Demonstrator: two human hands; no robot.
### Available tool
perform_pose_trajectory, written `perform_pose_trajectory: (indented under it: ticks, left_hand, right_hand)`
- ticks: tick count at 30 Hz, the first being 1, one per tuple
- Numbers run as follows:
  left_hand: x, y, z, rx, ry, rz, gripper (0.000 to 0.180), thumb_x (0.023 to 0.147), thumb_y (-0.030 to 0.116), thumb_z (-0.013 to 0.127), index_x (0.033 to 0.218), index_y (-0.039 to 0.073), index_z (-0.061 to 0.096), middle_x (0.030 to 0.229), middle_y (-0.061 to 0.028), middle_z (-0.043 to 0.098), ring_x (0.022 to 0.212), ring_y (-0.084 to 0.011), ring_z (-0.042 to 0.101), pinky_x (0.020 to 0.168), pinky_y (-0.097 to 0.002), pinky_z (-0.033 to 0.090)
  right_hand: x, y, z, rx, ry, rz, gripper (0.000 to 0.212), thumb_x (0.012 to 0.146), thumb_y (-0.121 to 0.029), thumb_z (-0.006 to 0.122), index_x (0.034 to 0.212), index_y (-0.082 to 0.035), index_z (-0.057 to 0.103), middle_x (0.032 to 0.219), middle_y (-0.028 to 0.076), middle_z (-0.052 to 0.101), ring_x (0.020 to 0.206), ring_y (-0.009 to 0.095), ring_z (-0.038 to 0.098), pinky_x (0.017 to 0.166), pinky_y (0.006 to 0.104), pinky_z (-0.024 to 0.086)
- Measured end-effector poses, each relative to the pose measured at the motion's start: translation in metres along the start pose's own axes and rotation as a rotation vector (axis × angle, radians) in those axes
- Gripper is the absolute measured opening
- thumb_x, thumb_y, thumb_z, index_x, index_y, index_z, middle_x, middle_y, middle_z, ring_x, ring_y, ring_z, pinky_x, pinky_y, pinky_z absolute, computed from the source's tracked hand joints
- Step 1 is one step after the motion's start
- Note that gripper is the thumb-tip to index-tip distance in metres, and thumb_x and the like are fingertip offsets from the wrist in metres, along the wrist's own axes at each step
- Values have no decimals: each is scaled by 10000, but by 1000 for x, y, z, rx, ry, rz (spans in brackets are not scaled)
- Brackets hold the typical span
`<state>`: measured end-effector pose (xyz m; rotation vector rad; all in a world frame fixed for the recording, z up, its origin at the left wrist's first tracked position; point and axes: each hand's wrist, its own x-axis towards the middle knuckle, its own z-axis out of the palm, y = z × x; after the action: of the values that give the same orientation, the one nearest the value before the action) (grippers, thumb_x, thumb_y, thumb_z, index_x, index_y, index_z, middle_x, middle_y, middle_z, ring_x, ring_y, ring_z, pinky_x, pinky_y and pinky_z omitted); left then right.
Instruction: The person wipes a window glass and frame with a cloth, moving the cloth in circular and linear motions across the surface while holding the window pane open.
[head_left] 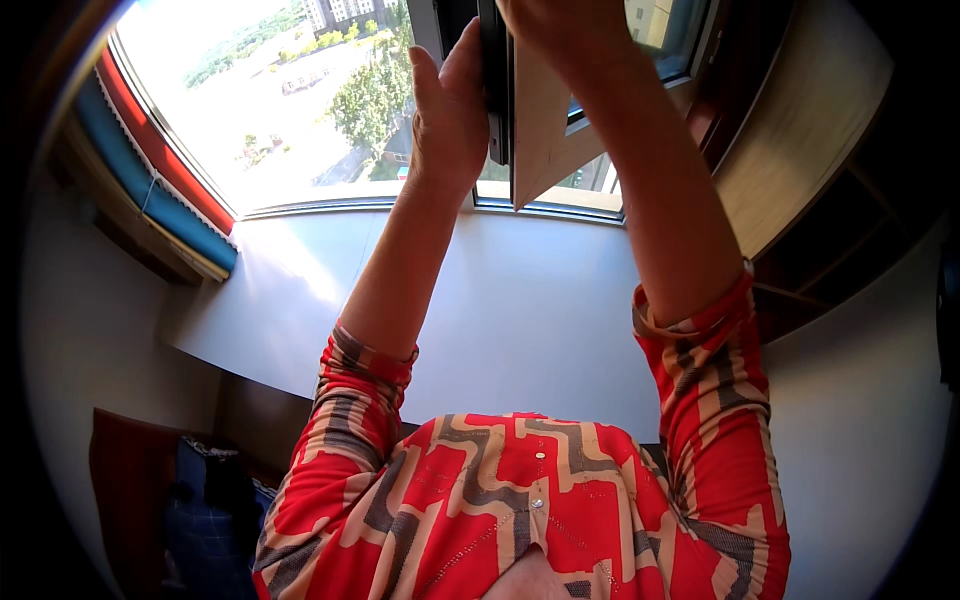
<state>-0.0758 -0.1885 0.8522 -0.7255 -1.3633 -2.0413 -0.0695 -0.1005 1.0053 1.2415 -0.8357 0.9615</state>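
Work piece: a black, narrow upright profile [495, 105] is standing at the window, with a cream-white, flat angled panel [538, 150] running alongside its right; together they are looking like a window sash standing out of line with its opening.
Left hand: the left hand [450, 125] is rising beside the profile, apparently touching its left side; two digits are pointing upward, uncurled. Other fingers are not showing, so I cannot tell whether this grip is closing on anything.
Right hand: the right hand [570, 25] is reaching across the panel's upper part; the picture edge is cutting off its fingers, so the state of its grip is not showing.
Sash, done so far: the piece is standing angled, and both hands are already up at it; I am judging the handling to be under way.
Sash, left: the panel is not lying flush in the opening. Its upper end is falling outside the view, so I cannot tell how much is remaining.
Surroundings: a white, smooth, broad counter [520, 310] is spreading below the window; a blue-and-red fabric blind [170, 185] with a beaded trim is hanging at left.
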Motion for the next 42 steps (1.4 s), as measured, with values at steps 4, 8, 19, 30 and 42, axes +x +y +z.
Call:
perform_pose_trajectory:
  ticks: [4,8,19,30,42]
  left_hand:
    - [11,-24,-25,-967,-507,-102,911,994,736,250,1550,18,323,1531,-158,452,1358,-306,491,1159,-400,373]
    - [12,-22,3,-197,-135,-42,929,945,800,319,1524,73,331,1406,-158,534,1209,-248,586,1004,-379,493]
    - [8,-33,12,322,133,94,732,1035,667,303,1519,119,342,1382,-67,507,1242,-192,536,1021,-359,454]
    - [-1,-33,13,397,309,133,426,1081,393,456,1356,68,449,1227,-88,552,1140,-176,557,987,-359,439]
    - [4,-47,-1,1003,362,399,226,909,181,713,1017,54,560,897,-34,605,821,-114,605,764,-296,492]
  right_hand:
    - [-123,-25,-40,-45,-133,165,292,859,2,640,1149,-31,653,1176,184,537,1061,370,536,855,449,477]
    - [-212,-64,-89,15,-374,494,344,875,17,671,1206,-64,629,1333,193,490,1208,405,513,951,485,472]
    - [-213,0,-127,249,-242,801,313,923,-6,584,1233,-50,570,1301,155,514,1120,329,531,922,399,460]
    - [-243,156,-203,-398,-175,572,339,1073,-167,469,1369,-3,489,1341,219,489,1210,393,519,1022,431,433]
    - [-274,282,-248,-307,315,960,155,932,39,519,1043,-22,607,1147,131,648,1098,234,630,1001,317,443]
